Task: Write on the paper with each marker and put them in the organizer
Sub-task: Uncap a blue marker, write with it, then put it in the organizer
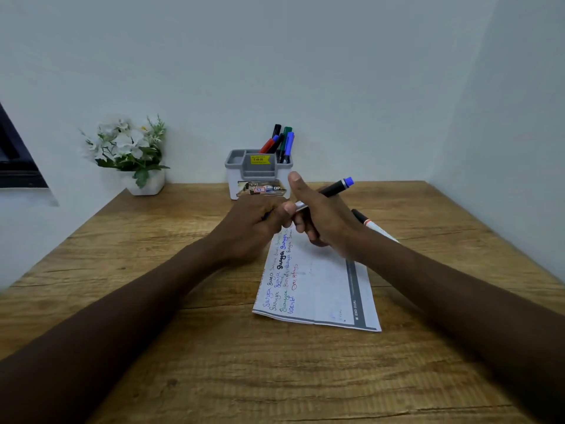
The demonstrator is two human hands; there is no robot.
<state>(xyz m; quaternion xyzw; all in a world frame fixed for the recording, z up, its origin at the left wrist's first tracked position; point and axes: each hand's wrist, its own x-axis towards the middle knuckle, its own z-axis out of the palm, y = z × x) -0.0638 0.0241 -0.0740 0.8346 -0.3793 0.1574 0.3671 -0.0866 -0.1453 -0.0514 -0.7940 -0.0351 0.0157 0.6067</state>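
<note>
Wood-grain tabletop nearest, then the paper, lying flat, writing down its left side. Over its far end, the blue-ended marker: left hand curled round its left end, right hand wrapping the barrel. Light, rigid, probably slick, so hold mid-barrel. Organizer stands farthest, other markers inside.

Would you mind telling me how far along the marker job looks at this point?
Several markers stand in the organizer and the paper carries coloured writing. The left hand and right hand grip a blue-ended marker between them. Remaining: that one, plus the red-banded marker lying on the table.
</note>
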